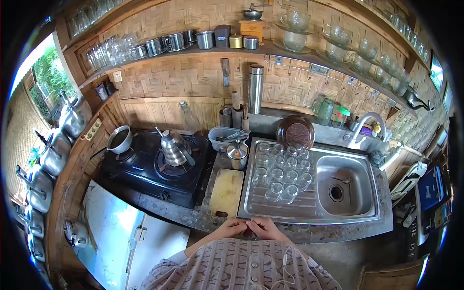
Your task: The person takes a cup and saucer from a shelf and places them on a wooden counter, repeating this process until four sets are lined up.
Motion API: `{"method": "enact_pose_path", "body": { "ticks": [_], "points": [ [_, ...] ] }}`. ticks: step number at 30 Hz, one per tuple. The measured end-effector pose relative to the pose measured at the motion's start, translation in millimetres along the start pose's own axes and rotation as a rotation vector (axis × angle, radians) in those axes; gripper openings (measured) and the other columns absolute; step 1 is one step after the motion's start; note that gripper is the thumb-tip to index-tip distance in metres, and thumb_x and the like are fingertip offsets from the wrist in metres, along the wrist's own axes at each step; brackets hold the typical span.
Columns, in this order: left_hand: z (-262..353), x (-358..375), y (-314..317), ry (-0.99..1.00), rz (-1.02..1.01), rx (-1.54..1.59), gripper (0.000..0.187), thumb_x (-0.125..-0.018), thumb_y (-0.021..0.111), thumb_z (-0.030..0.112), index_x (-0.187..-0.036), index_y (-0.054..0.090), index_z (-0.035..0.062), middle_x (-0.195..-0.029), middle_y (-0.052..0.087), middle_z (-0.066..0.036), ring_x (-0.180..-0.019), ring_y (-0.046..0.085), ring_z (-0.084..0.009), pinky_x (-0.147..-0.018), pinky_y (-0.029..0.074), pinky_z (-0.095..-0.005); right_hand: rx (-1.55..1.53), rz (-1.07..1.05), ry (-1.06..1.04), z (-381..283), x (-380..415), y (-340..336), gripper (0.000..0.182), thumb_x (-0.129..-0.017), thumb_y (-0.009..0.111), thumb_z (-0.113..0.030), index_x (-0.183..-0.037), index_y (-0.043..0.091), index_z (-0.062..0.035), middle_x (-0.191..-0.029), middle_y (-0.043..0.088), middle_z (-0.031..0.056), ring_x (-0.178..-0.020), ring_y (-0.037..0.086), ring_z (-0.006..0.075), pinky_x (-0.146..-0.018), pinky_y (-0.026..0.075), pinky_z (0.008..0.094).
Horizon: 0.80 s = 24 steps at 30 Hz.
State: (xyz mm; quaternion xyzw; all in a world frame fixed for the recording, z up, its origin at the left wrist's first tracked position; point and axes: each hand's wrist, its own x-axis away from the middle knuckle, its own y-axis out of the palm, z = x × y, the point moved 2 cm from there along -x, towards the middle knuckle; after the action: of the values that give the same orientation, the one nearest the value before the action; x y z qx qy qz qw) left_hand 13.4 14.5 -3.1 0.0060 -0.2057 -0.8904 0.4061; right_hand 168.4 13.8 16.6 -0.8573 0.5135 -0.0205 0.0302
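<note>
My left hand (pixel 230 227) and my right hand (pixel 264 227) are together in front of my body, at the front edge of the counter. The fingers of both are curled in and closed, and whatever might be inside them is hidden. Just beyond my left hand lies a yellowed cutting board (pixel 226 193) with a handle slot. Ahead of my right hand is the ribbed metal drainboard (pixel 256 209), where several clear glass mugs (pixel 277 175) stand in rows. A brown round plate (pixel 296 132) leans upright behind them.
To the right is a steel sink (pixel 355 183) with a white faucet (pixel 369 126). A black gas stove (pixel 140 169) on the left carries a kettle (pixel 175 149) and a saucepan (pixel 119 140). A lidded metal canister (pixel 237 153) and a plastic utensil tub (pixel 220 138) sit between.
</note>
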Motion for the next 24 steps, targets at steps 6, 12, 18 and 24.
{"method": "enact_pose_path", "body": {
  "ticks": [6, 12, 18, 24],
  "points": [
    [-24, -39, 16, -0.034, 0.036, -0.07, 0.02, -0.087, 0.047, 0.015, -0.079, 0.059, 0.0005, -0.071, 0.054, 0.002, -0.065, 0.046, -0.0048, -0.057, 0.035, -0.0201, 0.003, 0.017, 0.047, 5, 19, -41, 0.031, -0.09, 0.047, -0.019, -0.065, 0.051, -0.0008, -0.055, 0.045, -0.0037, -0.054, 0.037, 0.0023, -0.046, 0.031, 0.0215],
    [-23, -108, 80, 0.109, 0.006, -0.069, 0.024, -0.086, 0.047, 0.018, -0.07, 0.056, 0.0031, -0.064, 0.05, 0.005, -0.058, 0.041, -0.0032, -0.05, 0.03, -0.0201, -0.029, -0.025, 0.047, 9, 49, -124, 0.03, -0.091, 0.046, -0.018, -0.069, 0.055, 0.0006, -0.06, 0.053, -0.001, -0.057, 0.044, 0.0035, -0.05, 0.035, 0.0212],
    [-32, -131, 96, -0.033, 0.057, -0.216, 0.025, -0.086, 0.049, 0.023, -0.067, 0.052, 0.007, -0.059, 0.043, 0.007, -0.052, 0.035, -0.0024, -0.046, 0.024, -0.021, -0.034, -0.057, -0.031, 12, 62, -159, 0.026, -0.091, 0.045, -0.017, -0.075, 0.057, -0.0012, -0.068, 0.057, 0.0001, -0.064, 0.049, 0.0046, -0.055, 0.039, 0.0209],
    [-27, -132, 80, 0.002, 0.106, -0.13, 0.023, -0.09, 0.046, 0.022, -0.082, 0.055, 0.0025, -0.077, 0.054, 0.0, -0.071, 0.049, -0.0064, -0.064, 0.04, -0.0215, -0.003, -0.098, -0.052, 20, 45, -157, 0.017, -0.09, 0.048, -0.016, -0.084, 0.056, -0.0033, -0.074, 0.054, -0.0027, -0.066, 0.046, 0.004, -0.059, 0.038, 0.0198]
  ]
}}
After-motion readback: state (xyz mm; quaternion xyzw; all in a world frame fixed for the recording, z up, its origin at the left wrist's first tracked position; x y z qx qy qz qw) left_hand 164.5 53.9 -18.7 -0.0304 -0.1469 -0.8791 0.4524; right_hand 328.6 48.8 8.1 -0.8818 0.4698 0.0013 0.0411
